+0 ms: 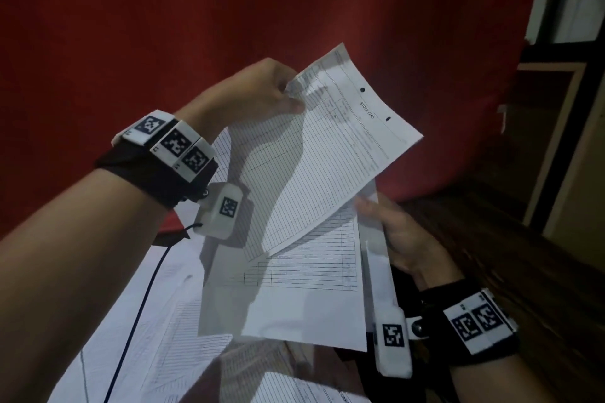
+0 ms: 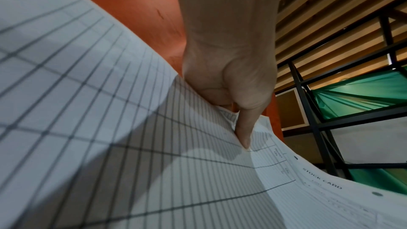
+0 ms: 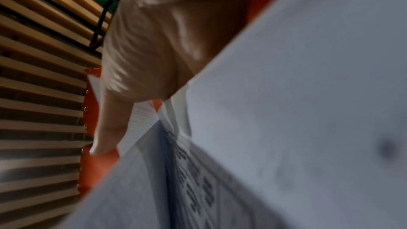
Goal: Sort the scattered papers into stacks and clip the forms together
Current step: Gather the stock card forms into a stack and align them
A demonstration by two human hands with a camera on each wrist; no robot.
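Note:
A lined stock card form (image 1: 330, 154) is raised in front of me, its top edge pinched by my left hand (image 1: 278, 91). In the left wrist view the thumb (image 2: 244, 131) presses on the stock card form (image 2: 154, 145). Beneath it my right hand (image 1: 396, 232) grips the right edge of a bundle of forms (image 1: 311, 288), fingers behind the sheets. The right wrist view is blurred: my right hand (image 3: 154, 58) lies against the bundle of forms (image 3: 286, 128). No clip is visible.
More printed papers (image 1: 163, 321) lie scattered on the surface below my hands. A red cloth (image 1: 196, 10) hangs behind. At the right stand a dark wooden surface (image 1: 523, 271) and wooden frames (image 1: 556, 141).

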